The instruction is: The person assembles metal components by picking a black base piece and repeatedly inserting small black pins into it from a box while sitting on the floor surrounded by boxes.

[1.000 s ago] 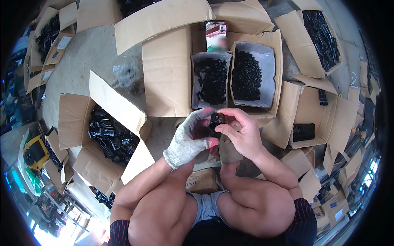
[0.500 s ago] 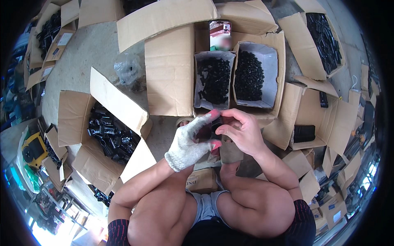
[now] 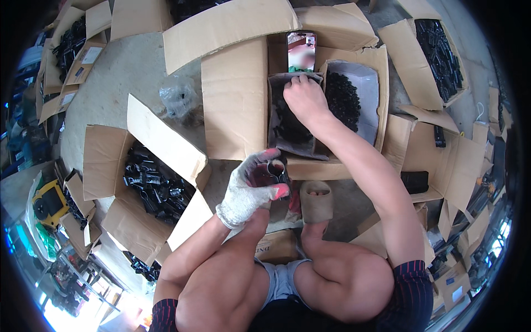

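My left hand (image 3: 249,188), in a pale knit glove with pink-red fingertips, holds a black part with a round ring-shaped end (image 3: 276,167) above my feet. Thumb and fingers are curled round it. My bare right hand (image 3: 306,97) reaches into the left of two grey-lined trays, at its far end. The fingers of that hand are curled downward; their tips are hidden, so what they grip cannot be made out. Small black pieces (image 3: 293,130) fill this left tray (image 3: 273,141). Beside it, the right tray (image 3: 369,83) holds more small black pieces (image 3: 343,99).
A cardboard box (image 3: 381,105) holds both trays, with a phone (image 3: 301,52) propped at its far side. To the left, an open box (image 3: 105,160) contains black parts (image 3: 155,180). More boxes stand at right, and a clear plastic bag (image 3: 178,99) lies on the floor.
My right hand has left my left hand and moved forward into the left tray. My left hand stays low with the black part, whose ring end now shows. The view has shifted slightly.
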{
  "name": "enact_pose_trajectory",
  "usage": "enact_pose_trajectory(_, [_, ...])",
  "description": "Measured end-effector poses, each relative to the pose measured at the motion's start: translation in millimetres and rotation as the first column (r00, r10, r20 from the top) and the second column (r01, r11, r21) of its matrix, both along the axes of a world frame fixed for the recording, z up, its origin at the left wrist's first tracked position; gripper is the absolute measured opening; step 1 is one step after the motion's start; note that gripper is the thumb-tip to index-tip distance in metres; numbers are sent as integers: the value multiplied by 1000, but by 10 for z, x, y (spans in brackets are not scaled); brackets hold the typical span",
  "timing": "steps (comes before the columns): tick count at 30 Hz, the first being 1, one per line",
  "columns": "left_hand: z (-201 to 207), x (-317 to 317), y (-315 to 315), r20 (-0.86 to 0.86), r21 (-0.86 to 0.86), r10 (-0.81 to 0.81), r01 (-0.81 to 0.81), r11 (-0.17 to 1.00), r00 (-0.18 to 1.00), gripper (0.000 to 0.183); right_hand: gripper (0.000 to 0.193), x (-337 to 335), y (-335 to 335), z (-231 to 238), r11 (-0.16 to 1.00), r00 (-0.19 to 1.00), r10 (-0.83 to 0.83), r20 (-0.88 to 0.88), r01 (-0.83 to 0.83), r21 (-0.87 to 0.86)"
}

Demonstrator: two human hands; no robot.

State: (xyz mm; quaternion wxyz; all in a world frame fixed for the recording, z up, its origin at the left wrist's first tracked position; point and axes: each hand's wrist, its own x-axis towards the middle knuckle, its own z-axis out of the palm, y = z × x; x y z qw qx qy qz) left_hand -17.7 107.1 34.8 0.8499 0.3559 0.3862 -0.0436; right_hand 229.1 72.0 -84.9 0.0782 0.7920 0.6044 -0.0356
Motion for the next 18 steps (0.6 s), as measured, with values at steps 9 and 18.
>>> enact_pose_trajectory(9, [-85,-36,2,10,-65,15,-14,998,1000,80,18,-142,28,-166,986,986,-164,31,163,45])
enact_pose_trajectory(18, [-123,-15,32,79,-165,176,-161,973,981,87,16,-123,-51,91,980,959,-124,-255,159,122])
